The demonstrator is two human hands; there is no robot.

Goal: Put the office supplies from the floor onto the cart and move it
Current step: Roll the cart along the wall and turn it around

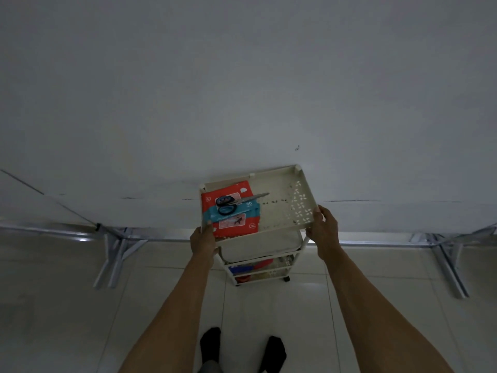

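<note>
A white tiered cart (279,208) on small wheels stands on the tiled floor, right against a white wall. On the left half of its top tray lies a red and blue pack (236,219), with black-handled scissors (236,203) resting across it. My left hand (203,239) grips the tray's near left corner. My right hand (324,230) grips the near right corner. Red and blue items show dimly on the lower shelves (255,267), too dark to name.
White metal stand legs (115,254) splay on the floor to the left, and another set (449,262) to the right. My feet in black socks (242,348) stand on pale tiles behind the cart. The wall fills the view ahead.
</note>
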